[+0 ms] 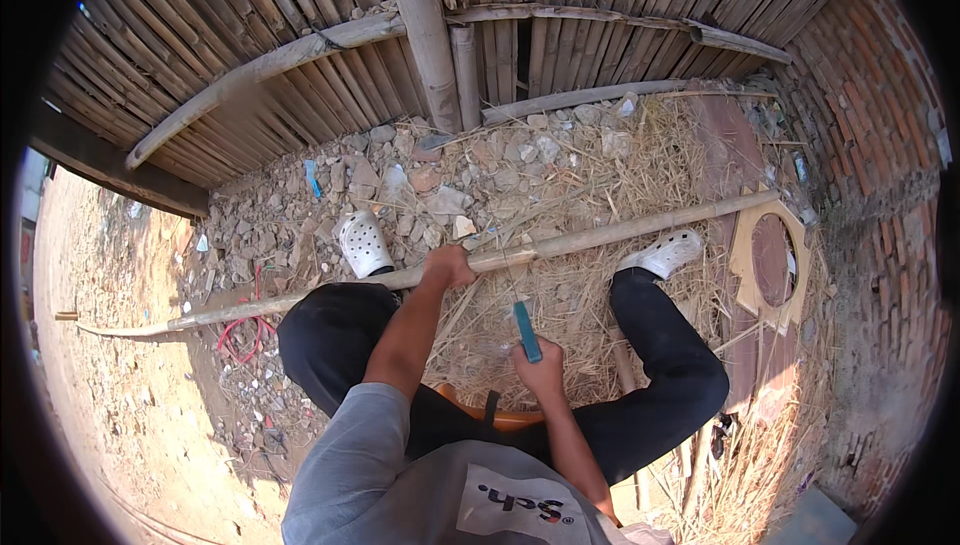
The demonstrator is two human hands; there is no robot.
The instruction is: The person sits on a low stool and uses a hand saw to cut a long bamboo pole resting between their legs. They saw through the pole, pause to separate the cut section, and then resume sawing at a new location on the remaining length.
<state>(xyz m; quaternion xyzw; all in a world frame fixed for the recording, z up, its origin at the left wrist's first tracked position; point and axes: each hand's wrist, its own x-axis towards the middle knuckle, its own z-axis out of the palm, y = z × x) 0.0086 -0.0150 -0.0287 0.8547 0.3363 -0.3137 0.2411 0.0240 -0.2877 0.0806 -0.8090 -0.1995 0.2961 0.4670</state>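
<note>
A long, pale bamboo pole (580,241) runs from the left across to the right, between my spread legs and partly hidden by my left knee. My left hand (450,266) is closed around it near the middle. Just right of that grip, the thin blade of a teal-handled saw (526,331) reaches up to the pole, seen nearly edge-on. My right hand (540,367) is wrapped round the lower end of the saw's handle, nearer to my body than the pole. Where exactly the blade meets the pole is too fine to tell.
Stones and rubble (440,203) and dry straw (640,170) cover the ground. A bamboo-slat wall (560,45) stands ahead, a brick wall (880,165) at right. A wooden frame with an oval hole (743,255) lies by the pole's right end. Red cord (238,337) lies left.
</note>
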